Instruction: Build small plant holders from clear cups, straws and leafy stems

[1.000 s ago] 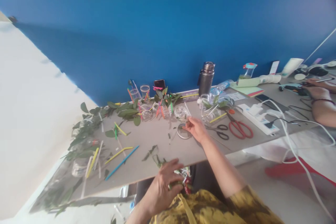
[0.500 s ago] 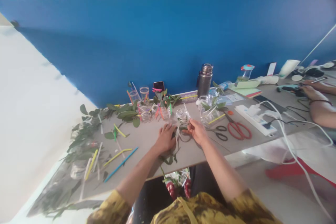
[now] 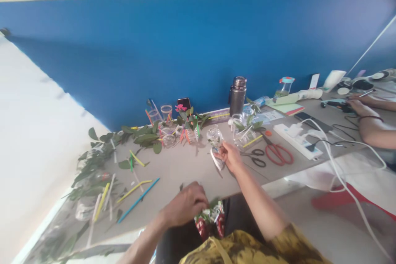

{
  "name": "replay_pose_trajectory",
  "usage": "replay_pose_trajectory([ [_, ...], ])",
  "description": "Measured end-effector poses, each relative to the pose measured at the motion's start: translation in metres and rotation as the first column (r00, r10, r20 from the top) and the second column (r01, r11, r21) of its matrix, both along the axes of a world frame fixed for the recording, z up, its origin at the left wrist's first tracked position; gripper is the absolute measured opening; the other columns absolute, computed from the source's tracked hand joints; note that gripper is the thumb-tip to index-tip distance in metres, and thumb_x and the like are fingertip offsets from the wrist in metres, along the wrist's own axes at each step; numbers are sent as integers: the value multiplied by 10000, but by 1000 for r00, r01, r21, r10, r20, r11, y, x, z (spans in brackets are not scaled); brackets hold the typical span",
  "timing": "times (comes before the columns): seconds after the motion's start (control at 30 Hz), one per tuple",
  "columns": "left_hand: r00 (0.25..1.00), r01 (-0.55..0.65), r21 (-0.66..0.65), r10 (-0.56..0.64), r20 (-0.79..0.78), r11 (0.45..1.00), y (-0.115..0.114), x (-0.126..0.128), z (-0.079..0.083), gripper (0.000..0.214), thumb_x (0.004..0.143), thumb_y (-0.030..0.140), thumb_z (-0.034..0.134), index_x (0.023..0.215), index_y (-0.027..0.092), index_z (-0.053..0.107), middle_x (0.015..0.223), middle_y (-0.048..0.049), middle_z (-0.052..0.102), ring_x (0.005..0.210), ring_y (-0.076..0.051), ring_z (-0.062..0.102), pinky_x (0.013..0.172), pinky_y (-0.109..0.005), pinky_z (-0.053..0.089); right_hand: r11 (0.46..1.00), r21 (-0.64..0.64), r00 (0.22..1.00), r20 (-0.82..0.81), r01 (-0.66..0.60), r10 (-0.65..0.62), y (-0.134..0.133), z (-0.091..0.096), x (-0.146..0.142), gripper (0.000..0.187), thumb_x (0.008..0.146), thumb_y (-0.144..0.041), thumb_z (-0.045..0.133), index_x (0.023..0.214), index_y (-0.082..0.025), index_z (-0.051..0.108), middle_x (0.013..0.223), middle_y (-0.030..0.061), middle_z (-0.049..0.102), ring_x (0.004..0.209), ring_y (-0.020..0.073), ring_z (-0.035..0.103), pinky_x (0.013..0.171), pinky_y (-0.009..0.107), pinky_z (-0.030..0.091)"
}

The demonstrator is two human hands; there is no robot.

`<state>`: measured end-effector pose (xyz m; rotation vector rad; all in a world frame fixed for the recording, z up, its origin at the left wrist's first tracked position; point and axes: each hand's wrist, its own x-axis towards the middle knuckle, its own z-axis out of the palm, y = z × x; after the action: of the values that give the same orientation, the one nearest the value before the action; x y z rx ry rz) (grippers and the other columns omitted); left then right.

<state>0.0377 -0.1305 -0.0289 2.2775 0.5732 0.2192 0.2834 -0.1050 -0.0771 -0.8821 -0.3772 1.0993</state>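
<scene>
My right hand (image 3: 229,156) is at the middle of the grey table top (image 3: 173,169), pinching a white looped strip (image 3: 217,159). Just beyond its fingers stands a clear glass jar (image 3: 214,136), and the hand looks to be apart from it. My left hand (image 3: 185,204) is curled at the table's near edge. It is beside a red-and-green printed bundle (image 3: 210,219) on my lap, with a green leaf (image 3: 214,202) by its fingertips. The fingers hide whatever they may hold.
A steel thermos (image 3: 237,95) stands at the back, near red-handled scissors (image 3: 279,154) and black-handled scissors (image 3: 255,158). Leafy sprigs (image 3: 145,136) and coloured straws (image 3: 137,200) lie left. A white power strip (image 3: 293,141) is right. A co-worker's hand (image 3: 360,106) works at the far right.
My left hand has moved from the table top back toward the near edge and my lap. The white strip now shows as a narrower loop in my right hand.
</scene>
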Motion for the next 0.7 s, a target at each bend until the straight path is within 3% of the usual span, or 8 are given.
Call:
replay_pose_trajectory([
  [0.07, 996, 55, -204, -38, 85, 977, -11, -16, 2, 223, 953, 339, 622, 925, 241, 820, 952, -72, 784, 935, -219, 700, 870, -319, 530, 1000, 7, 1000, -3, -19, 19, -1, 0, -2, 400, 650, -462, 913, 696, -207, 608, 517, -42, 579, 468, 122, 528, 642, 376, 658],
  [0.13, 942, -245, -208, 283, 181, 947, -11, -28, -7, 361, 1009, 424, 510, 1019, 230, 814, 1059, -114, 793, 985, -254, 727, 910, -377, 558, 1000, 11, 1000, -6, -17, 17, -2, 1, -2, 401, 646, -464, 916, 692, -204, 614, 516, -46, 578, 467, 116, 513, 654, 383, 658],
  [0.2, 737, -649, 34, 617, 274, 760, -11, -37, -28, 372, 978, 436, 530, 1133, 231, 798, 1225, -148, 764, 1175, -325, 690, 1031, -492, 534, 999, 34, 1000, -21, 5, -5, -3, 2, -2, 405, 638, -467, 920, 686, -204, 616, 504, -60, 555, 460, 102, 479, 642, 365, 647],
  [0.27, 644, -765, 263, 696, 318, 588, -22, -41, -55, 423, 918, 435, 608, 1235, 203, 765, 1400, -179, 681, 1374, -392, 571, 1143, -613, 440, 997, 64, 998, -51, 33, -30, -4, 3, -2, 411, 628, -468, 926, 689, -204, 617, 504, -74, 532, 464, 93, 454, 609, 333, 623],
  [0.33, 769, -638, 292, 572, 286, 712, -43, -39, -75, 382, 931, 427, 606, 1226, 251, 776, 1424, -145, 678, 1376, -353, 586, 1151, -562, 458, 995, 82, 995, -84, 54, -47, -4, 5, -2, 412, 625, -466, 929, 704, -205, 620, 519, -79, 523, 478, 92, 452, 555, 290, 579],
  [0.43, 918, -330, -32, 329, 220, 943, -75, -24, -77, 308, 920, 496, 650, 986, 253, 827, 1041, -120, 813, 1026, -283, 753, 958, -388, 578, 990, 116, 991, -117, 81, -67, -3, 7, -2, 400, 635, -453, 923, 722, -208, 618, 549, -77, 527, 489, 89, 453, 482, 233, 481],
  [0.53, 869, -400, -414, 482, 112, 818, -84, -8, -47, 442, 991, 553, 536, 936, 203, 799, 669, -64, 744, 615, -199, 689, 701, -300, 559, 986, 148, 992, -111, 72, -56, -4, 8, -2, 387, 655, -446, 910, 721, -211, 609, 569, -74, 530, 489, 87, 449, 450, 217, 413],
  [0.7, 790, -498, -371, 586, 180, 784, -57, 2, 0, 560, 973, 628, 490, 770, 167, 736, 660, -58, 698, 680, -193, 656, 704, -279, 495, 989, 148, 998, -61, 21, -12, -10, 10, -4, 388, 647, -468, 907, 747, -206, 639, 596, -46, 584, 503, 88, 444, 453, 208, 389],
])
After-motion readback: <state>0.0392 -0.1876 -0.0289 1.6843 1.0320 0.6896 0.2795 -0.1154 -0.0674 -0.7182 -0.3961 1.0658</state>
